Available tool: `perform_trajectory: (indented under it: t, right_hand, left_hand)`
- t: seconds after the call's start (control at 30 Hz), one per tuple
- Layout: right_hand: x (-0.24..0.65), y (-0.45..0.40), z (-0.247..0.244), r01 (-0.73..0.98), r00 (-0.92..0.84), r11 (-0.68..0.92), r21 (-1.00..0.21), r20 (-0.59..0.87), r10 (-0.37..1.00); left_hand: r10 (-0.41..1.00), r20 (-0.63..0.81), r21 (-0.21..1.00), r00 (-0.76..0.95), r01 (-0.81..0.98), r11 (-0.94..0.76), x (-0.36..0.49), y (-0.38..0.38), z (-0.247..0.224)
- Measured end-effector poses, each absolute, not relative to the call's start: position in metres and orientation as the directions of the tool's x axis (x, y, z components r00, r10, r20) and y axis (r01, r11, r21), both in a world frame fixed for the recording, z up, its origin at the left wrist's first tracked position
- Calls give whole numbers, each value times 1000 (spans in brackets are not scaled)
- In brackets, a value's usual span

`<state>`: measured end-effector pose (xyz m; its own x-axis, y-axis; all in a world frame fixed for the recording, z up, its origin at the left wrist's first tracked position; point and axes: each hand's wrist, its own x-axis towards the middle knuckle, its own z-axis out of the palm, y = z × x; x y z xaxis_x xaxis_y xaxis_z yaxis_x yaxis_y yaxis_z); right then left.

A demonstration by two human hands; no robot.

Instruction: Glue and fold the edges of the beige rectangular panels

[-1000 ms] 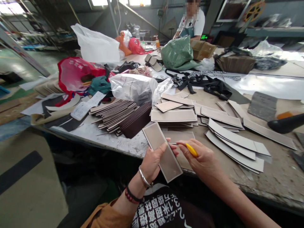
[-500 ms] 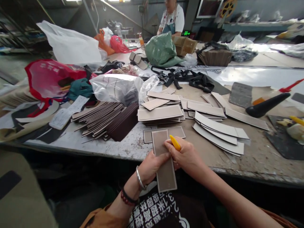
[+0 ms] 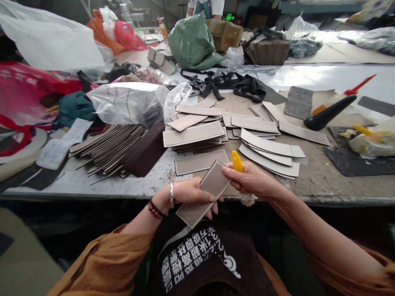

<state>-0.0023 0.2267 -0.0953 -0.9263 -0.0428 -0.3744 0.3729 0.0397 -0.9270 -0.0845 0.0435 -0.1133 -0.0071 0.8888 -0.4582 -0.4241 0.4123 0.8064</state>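
Note:
A flat taupe rectangular panel (image 3: 212,181) with a pale border tilts up to the right above my lap. My left hand (image 3: 189,190) grips its lower half, thumb on top and fingers underneath. At its upper right corner, my right hand (image 3: 251,177) pinches the edge. That same hand also holds a brush (image 3: 237,161), its yellow handle sticking up and its pale bristles pointing down below the fist. Just beyond, a similar panel (image 3: 197,163) lies flat on the table. A pile of like panels (image 3: 193,135) is behind it.
Dark brown strips (image 3: 101,146) lean in a row at the left. Curved pale panels (image 3: 271,154) lie at the right, near a black horn-shaped tool (image 3: 330,113) and a glue-smeared tub (image 3: 370,142). Plastic bags, a green sack (image 3: 194,41) and black straps (image 3: 228,84) sit farther back.
The panel has turned from nearly upright to a slant, its top leaning right. My right hand has moved to its top corner, and the brush bristles now show. The view has tipped downward.

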Motion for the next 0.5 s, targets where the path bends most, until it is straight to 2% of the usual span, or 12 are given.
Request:
perform_trajectory:
  t: [0.1,0.17,0.27,0.33,0.4,0.47,0.5]
  right_hand:
    - [0,219,-103,394,-918,-56,-917,-395,12]
    - [-1,217,-107,382,-920,-90,-920,-387,53]
    - [-1,221,-111,354,-917,-149,-923,-374,142]
    - [0,228,-112,395,-884,-215,-893,-433,176]
    - [4,237,-111,449,-833,-298,-842,-516,202]
    - [10,245,-110,470,-787,-377,-798,-572,231]
    - [13,248,-109,472,-769,-408,-782,-591,243]
  left_hand:
    - [876,-481,794,43,-402,455,-89,44,-114]
    - [853,-521,776,12,-410,480,-94,46,-114]
    - [802,-547,817,-239,-364,448,-102,48,-110]
    - [706,-449,893,-548,-245,377,-104,47,-106]
    - [541,-245,946,-804,-77,313,-102,43,-105]
    - [414,-50,955,-909,77,286,-93,35,-106]
    - [395,18,950,-919,139,281,-86,32,-108]
